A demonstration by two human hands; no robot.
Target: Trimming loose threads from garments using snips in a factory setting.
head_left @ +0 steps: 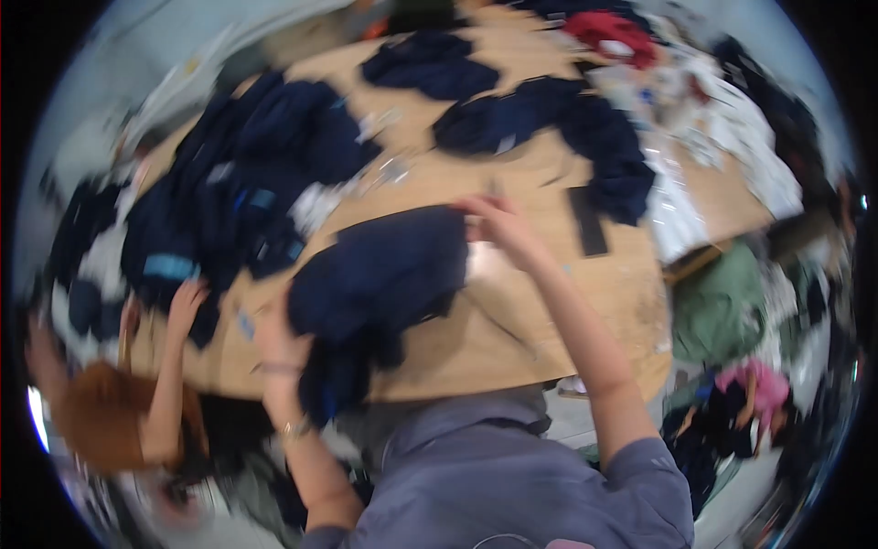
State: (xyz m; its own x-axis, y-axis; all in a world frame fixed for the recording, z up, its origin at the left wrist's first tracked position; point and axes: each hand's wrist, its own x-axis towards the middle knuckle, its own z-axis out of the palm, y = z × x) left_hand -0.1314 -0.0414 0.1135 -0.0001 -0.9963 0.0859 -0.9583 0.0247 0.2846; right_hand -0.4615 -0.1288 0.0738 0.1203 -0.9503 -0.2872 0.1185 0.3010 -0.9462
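Observation:
A dark navy garment (384,270) is held up in front of me above the near part of the table, its lower part hanging down over the table edge. My left hand (283,337) grips its left side; motion blur and the cloth hide some of the fingers. At the far right corner of the cloth, my right hand (496,224) has its fingers closed on the edge. A small dark thing shows just beyond those fingers, too blurred to name.
A big heap of navy garments (265,137) covers the table's left side, where a co-worker's hand (186,306) touches it. More navy garments (512,114) lie farther off. White garments and clear plastic (677,210) sit at right, above a green cloth bundle (722,302). A dark flat strip (587,221) lies nearby.

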